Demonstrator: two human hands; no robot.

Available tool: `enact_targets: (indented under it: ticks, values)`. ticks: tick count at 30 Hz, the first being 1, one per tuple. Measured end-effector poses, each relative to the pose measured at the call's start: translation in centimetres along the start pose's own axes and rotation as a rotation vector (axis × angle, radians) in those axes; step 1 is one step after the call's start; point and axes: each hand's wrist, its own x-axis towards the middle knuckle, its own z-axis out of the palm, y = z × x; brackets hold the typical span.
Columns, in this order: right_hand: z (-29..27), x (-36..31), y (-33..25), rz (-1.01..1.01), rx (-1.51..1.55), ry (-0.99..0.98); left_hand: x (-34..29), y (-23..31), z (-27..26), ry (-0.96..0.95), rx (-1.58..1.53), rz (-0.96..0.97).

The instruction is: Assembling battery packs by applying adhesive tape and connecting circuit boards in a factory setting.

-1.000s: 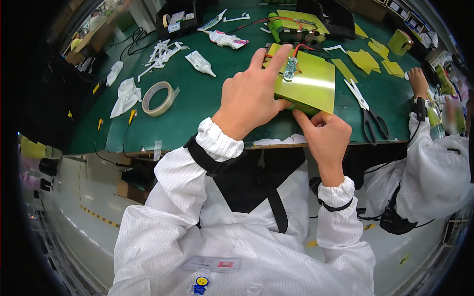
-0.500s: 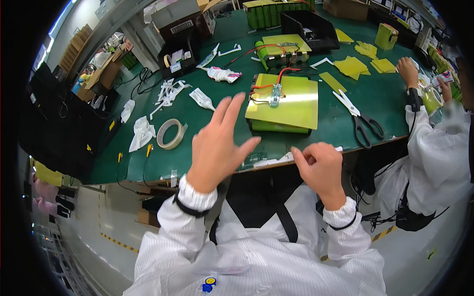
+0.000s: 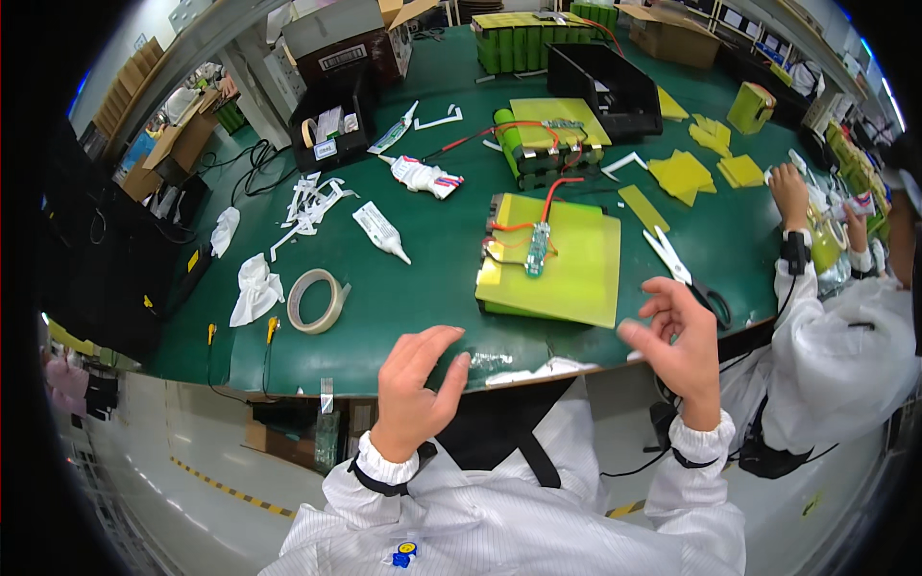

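While a smooth, squarish yellow sheet covers a green block, left hand half-curled, right hand half-open, both empty

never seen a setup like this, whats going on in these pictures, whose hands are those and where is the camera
There's no machine here: these are a person's bare left hand and right hand. Every picture comes from a fisheye camera worn on that person's head, looking down, so straight edges bend. On the green table sits a green block, topped by a yellow plate and a small circuit board. Around it lie scissors, a tape roll and a white tube. Both hands look open, holding nothing I can see. The hand at far right is someone else's.
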Motion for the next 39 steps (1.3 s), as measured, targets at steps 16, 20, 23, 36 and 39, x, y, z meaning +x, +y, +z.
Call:
enact_targets:
  ticks: [16,20,23,36,39]
  values:
    - [0.8,8.1,-2.4,-0.097,-0.419,-0.542,5.1,-1.3,1.1,-0.132,-0.195,-0.187]
    - [0.3,9.8,-4.2,0.022,-0.498,-0.736,6.0,-0.3,2.1,-0.197,-0.048,-0.065]
    - [1.0,10.9,-5.4,-0.205,-0.802,-0.746,5.8,-0.4,2.5,-0.190,-0.029,-0.111]
    - [4.2,12.5,-3.0,-0.428,-0.590,-0.883,5.2,-1.4,2.8,-0.098,-0.236,-0.237]
    - [5.2,10.3,-4.0,-0.488,-0.653,-0.775,5.0,-1.6,2.0,-0.026,-0.225,-0.298]
